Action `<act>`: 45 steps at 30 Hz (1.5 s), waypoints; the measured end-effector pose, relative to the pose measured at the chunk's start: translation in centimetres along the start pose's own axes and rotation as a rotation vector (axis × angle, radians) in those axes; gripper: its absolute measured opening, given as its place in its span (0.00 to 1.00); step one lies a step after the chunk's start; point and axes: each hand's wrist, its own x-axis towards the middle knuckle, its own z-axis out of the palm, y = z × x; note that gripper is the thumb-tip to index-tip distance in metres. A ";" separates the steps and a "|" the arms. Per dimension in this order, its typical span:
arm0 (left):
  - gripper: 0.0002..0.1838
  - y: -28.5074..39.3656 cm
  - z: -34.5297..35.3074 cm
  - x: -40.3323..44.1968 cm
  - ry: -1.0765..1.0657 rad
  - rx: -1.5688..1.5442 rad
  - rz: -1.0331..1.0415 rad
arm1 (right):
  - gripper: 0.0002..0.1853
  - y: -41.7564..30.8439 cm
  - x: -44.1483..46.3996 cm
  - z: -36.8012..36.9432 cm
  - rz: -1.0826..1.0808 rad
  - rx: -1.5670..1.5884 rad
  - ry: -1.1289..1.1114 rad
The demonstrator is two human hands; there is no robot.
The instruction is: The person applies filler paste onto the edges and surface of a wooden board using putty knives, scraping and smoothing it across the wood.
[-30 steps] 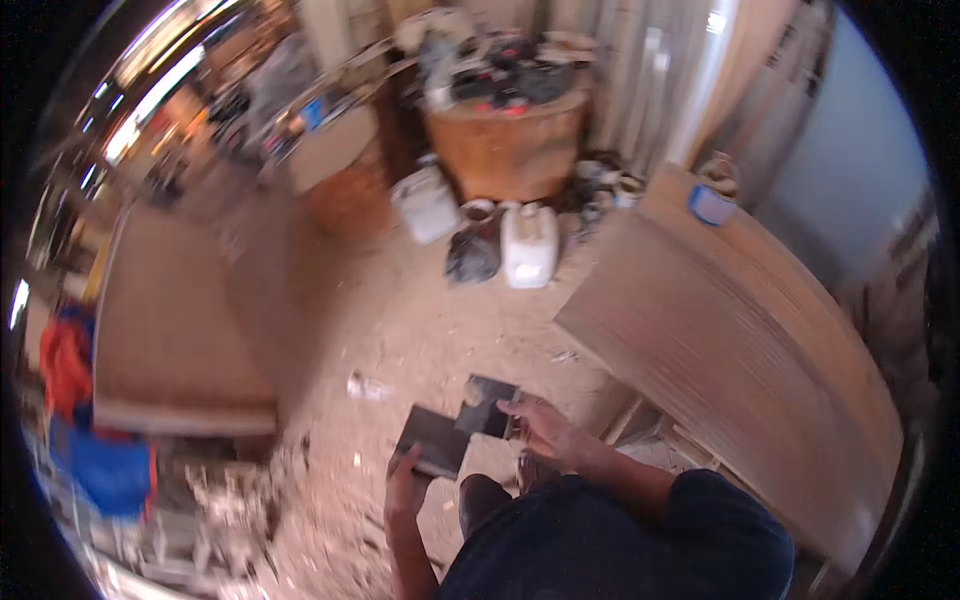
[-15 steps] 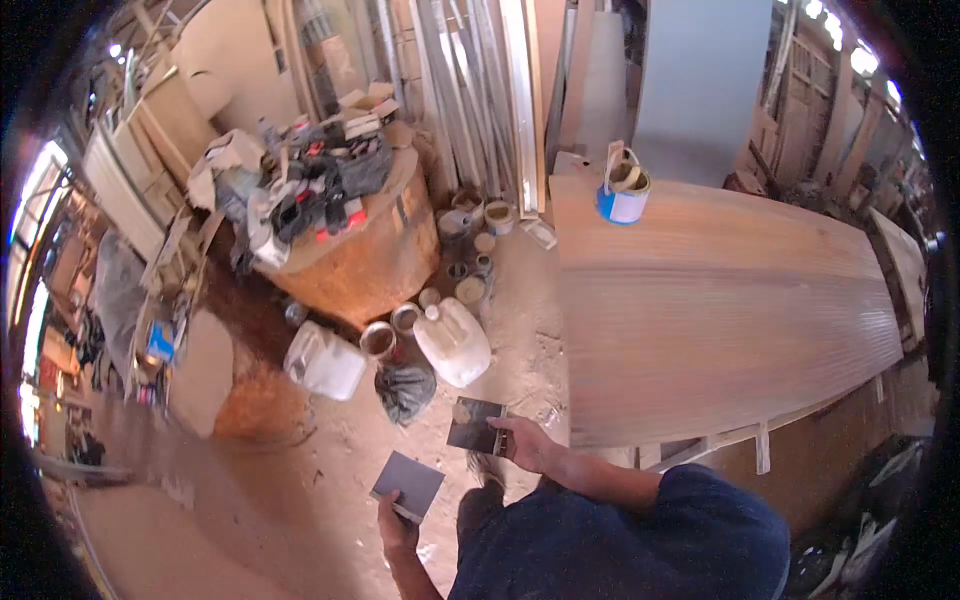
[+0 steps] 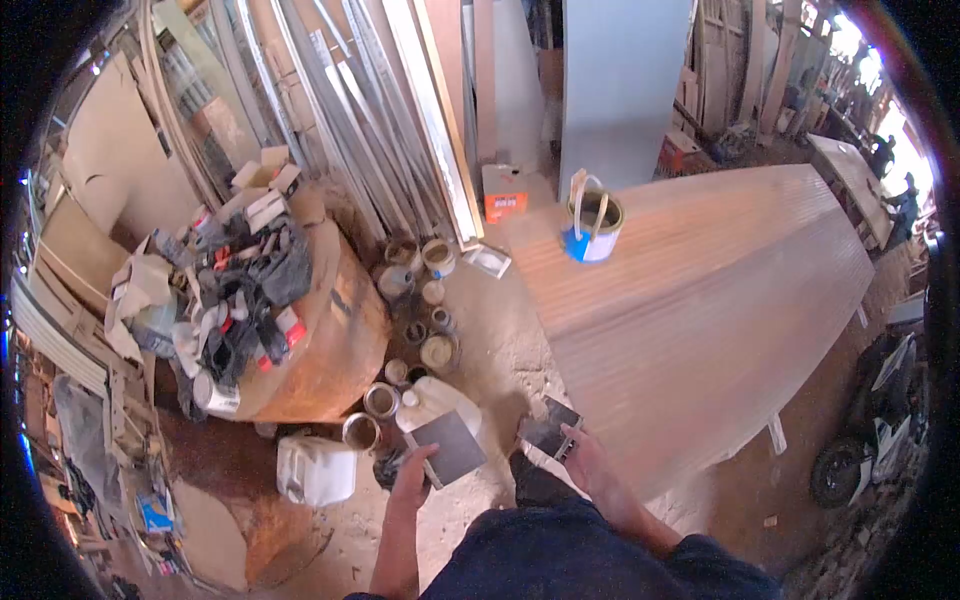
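My left hand [image 3: 410, 482] grips a flat, square grey putty scraper [image 3: 452, 450] by its near edge, thumb on top. The blade is held out over the floor, in front of a white jug. My right hand [image 3: 588, 462] is closed on a second, darker putty scraper [image 3: 545, 432], close to the near left edge of a long wood-grained panel [image 3: 700, 310]. On the far left part of that panel stands an open paint can [image 3: 592, 240], white and blue, with its handle up and residue on the rim.
Left, a large wooden stump [image 3: 335, 320] bears a heap of bags and boxes. White jugs [image 3: 318, 470] and several open tins [image 3: 382, 400] sit on the floor beside it. Boards and metal profiles [image 3: 350, 130] lean behind. A motorcycle [image 3: 860, 450] stands at right.
My view has turned right and nearer the panel. Both hands, still holding the scrapers, have moved rightward in view; the left scraper is now raised in front of the jug.
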 end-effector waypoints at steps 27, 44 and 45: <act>0.17 25.7 36.6 31.8 -0.754 0.159 -0.247 | 0.21 -21.9 18.6 14.7 -0.940 0.301 0.347; 0.20 44.6 49.5 45.2 -0.855 0.502 -0.703 | 0.17 -25.8 44.3 27.7 -1.198 -1.122 0.905; 0.20 44.4 50.4 45.7 -0.848 0.532 -0.683 | 0.18 -26.4 44.2 27.5 -1.201 -1.118 0.937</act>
